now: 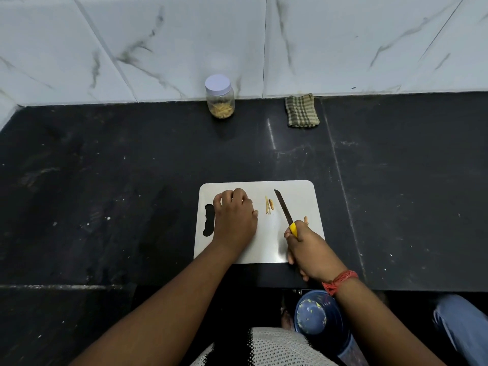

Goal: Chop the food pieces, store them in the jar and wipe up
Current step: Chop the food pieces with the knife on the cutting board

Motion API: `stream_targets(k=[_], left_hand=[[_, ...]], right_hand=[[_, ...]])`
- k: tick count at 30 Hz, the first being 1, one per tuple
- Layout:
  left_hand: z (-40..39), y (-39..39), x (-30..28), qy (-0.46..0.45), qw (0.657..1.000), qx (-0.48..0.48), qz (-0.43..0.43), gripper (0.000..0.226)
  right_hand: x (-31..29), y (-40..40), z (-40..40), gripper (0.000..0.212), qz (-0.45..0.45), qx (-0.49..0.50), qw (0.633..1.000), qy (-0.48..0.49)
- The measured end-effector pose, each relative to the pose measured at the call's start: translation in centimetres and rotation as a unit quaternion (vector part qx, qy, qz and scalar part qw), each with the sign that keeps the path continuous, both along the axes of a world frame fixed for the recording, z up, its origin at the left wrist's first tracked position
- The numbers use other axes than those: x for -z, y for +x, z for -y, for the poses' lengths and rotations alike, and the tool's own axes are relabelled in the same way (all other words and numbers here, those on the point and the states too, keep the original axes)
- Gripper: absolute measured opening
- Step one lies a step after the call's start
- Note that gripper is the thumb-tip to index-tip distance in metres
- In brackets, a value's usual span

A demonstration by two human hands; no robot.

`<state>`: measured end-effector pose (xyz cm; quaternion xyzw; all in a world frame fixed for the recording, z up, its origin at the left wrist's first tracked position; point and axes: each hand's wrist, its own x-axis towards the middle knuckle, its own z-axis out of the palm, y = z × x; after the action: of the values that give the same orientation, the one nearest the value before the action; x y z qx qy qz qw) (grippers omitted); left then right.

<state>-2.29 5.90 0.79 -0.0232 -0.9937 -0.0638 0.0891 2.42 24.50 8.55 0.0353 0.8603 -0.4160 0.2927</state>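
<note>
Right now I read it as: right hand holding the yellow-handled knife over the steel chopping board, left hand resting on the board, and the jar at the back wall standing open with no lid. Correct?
Not quite. The head view shows the jar closed, a pale lid on it. The rest holds: right hand grips the yellow-handled knife over the steel chopping board, left hand rests on it.

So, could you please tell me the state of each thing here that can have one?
jar: lid on, partly filled.
knife: held by right hand, blade above the board.
left hand: fingers curled, resting on cutting board.
cloth: folded, by the wall.
</note>
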Motion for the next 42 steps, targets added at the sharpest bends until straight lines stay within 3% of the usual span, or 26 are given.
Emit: stream_targets(k=[7,13,21,26,36,42], left_hand=[[1.1,1.0,0.1,0.063,0.997,-0.029,-0.016,0.018],[3.2,2.6,0.2,0.088,0.986,0.117,-0.079,0.02],[3.5,2.5,0.5,0.099,0.99,0.095,-0.032,0.011],[2.9,1.2,0.5,0.079,0.993,0.09,-0.011,0.013],[4.4,2.6,1.3,0.062,0.989,0.092,-0.097,0.011],[3.7,2.5,1.8,0.009,0.974,0.201,-0.102,0.02]], right_hand=[[0.3,0.1,0.2,0.015,0.01,-0.002,1.0,0.001],[0.5,0.3,0.9,0.016,0.019,-0.002,1.0,-0.003],[0.4,0.3,2.0,0.015,0.016,-0.006,1.0,-0.004],[0.4,0.6,2.5,0.014,0.021,-0.007,1.0,-0.002],[0.9,1.1,3.2,0.014,0.025,-0.012,1.0,0.008],[1.6,1.0,3.8,0.01,-0.004,-0.054,0.997,0.06]])
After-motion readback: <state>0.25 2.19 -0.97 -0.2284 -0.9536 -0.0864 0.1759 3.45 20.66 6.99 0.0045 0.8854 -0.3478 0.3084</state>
